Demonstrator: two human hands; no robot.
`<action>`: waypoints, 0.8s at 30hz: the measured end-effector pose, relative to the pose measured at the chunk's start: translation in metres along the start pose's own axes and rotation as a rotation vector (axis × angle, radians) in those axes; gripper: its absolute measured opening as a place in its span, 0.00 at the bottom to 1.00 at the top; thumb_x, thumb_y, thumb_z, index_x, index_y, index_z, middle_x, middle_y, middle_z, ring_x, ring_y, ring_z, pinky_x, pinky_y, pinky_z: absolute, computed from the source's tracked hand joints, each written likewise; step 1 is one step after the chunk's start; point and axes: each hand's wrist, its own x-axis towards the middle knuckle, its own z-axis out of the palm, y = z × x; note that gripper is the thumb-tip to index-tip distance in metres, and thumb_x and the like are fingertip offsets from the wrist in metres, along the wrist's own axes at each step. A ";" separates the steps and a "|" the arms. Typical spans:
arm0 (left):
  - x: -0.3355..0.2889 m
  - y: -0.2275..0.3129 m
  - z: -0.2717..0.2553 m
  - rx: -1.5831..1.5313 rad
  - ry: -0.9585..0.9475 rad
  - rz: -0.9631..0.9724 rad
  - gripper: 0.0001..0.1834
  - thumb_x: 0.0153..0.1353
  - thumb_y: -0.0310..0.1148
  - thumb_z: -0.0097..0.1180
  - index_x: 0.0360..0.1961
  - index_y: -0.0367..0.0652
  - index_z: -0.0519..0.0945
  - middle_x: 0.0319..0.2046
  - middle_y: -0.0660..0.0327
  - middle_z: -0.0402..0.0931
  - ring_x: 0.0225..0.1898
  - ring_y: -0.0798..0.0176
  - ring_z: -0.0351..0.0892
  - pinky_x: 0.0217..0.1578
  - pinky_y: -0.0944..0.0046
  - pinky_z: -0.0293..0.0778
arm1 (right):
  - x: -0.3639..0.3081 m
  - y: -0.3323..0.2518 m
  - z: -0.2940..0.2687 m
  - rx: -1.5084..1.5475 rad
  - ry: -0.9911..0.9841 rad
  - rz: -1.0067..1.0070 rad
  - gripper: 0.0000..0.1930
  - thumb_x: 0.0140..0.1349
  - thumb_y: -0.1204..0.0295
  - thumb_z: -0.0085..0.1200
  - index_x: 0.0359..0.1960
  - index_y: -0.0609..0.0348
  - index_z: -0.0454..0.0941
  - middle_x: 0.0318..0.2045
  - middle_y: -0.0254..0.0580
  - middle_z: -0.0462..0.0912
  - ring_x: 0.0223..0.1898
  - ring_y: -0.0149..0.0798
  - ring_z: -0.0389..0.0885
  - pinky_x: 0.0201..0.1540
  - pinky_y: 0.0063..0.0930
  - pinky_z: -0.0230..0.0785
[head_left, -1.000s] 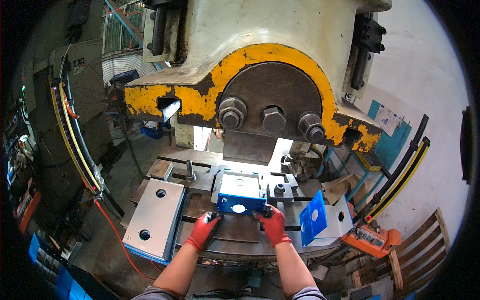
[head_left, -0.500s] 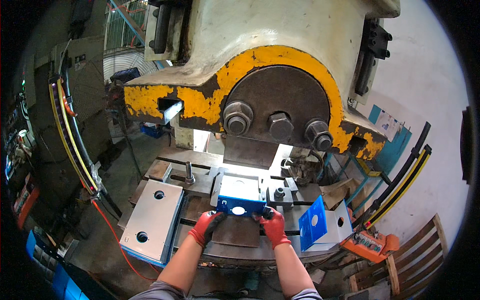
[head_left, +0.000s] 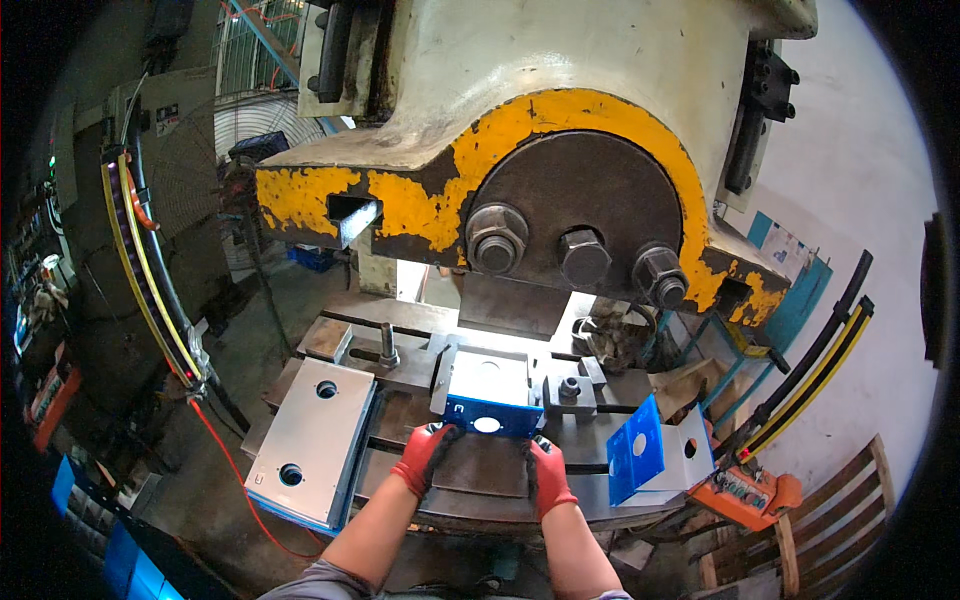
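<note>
My two hands wear red gloves. My left hand (head_left: 424, 453) grips the near left corner of a small sheet-metal box (head_left: 490, 392) with a blue front face and a round hole in it. At the box's near right corner, my right hand (head_left: 547, 474) holds on as well. The box sits on the bed (head_left: 470, 480) of a big press, right under the dark ram (head_left: 512, 305). Above it looms the cream and yellow press head (head_left: 560, 170) with three large bolts.
A stack of flat grey panels (head_left: 312, 438) with round holes lies at the left of the bed. Finished bent boxes (head_left: 655, 448), blue and grey, stand at the right. An orange control box (head_left: 745, 492), wooden pallet (head_left: 830, 530) and hoses flank the machine.
Both hands have pushed the box a little farther in under the ram. My head has come closer to the press.
</note>
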 end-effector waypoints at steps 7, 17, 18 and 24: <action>0.006 -0.009 -0.007 0.020 0.027 -0.002 0.16 0.57 0.38 0.57 0.35 0.34 0.77 0.30 0.62 0.77 0.30 0.72 0.74 0.31 0.71 0.71 | 0.012 0.010 -0.002 0.181 -0.011 0.078 0.11 0.61 0.65 0.50 0.26 0.58 0.76 0.21 0.29 0.75 0.20 0.25 0.71 0.22 0.21 0.63; 0.010 -0.015 -0.008 0.010 0.027 0.030 0.16 0.56 0.37 0.58 0.35 0.33 0.77 0.30 0.62 0.78 0.30 0.71 0.75 0.32 0.70 0.72 | 0.020 0.024 -0.012 0.179 -0.027 0.047 0.10 0.60 0.65 0.52 0.26 0.58 0.76 0.21 0.28 0.76 0.20 0.25 0.72 0.23 0.21 0.63; 0.010 -0.015 -0.009 0.009 0.030 0.033 0.16 0.56 0.37 0.58 0.35 0.33 0.77 0.30 0.62 0.78 0.30 0.71 0.75 0.32 0.70 0.72 | 0.019 0.020 -0.008 0.164 -0.030 0.037 0.10 0.60 0.65 0.52 0.26 0.58 0.76 0.21 0.28 0.76 0.20 0.25 0.72 0.22 0.21 0.63; 0.003 -0.005 -0.002 0.022 0.043 0.006 0.14 0.56 0.36 0.56 0.33 0.33 0.78 0.29 0.62 0.78 0.29 0.71 0.75 0.31 0.70 0.71 | 0.015 0.013 -0.005 0.211 -0.039 0.073 0.10 0.59 0.64 0.53 0.26 0.57 0.76 0.19 0.28 0.75 0.18 0.25 0.71 0.21 0.20 0.63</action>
